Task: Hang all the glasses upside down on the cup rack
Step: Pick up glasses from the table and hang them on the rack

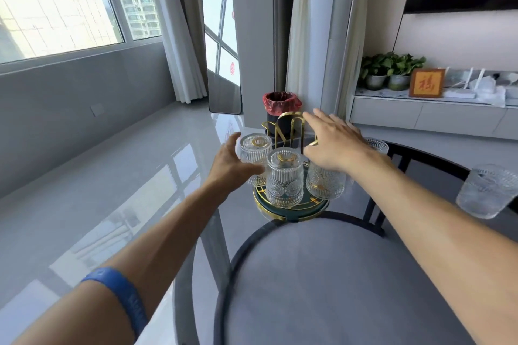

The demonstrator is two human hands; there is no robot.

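A round cup rack [291, 211] with a dark green, gold-rimmed base and gold pegs and handle [290, 120] stands on the glass table. Three ribbed clear glasses hang upside down on it: one at the left [253, 154], one in front [284, 178], one at the right [325, 183]. My left hand [232, 162] is open, its fingers at the left glass's side. My right hand [333, 140] hovers open above the rack, fingers spread near the handle. Another glass [489, 190] stands on the table at the right. A further glass [377, 145] shows partly behind my right hand.
The round glass table [308, 288] has a dark metal frame beneath. A bin with a red bag [280, 105] stands on the floor behind the rack. At the right is a white cabinet shelf [420, 109] with potted plants [392, 70] and a framed sign.
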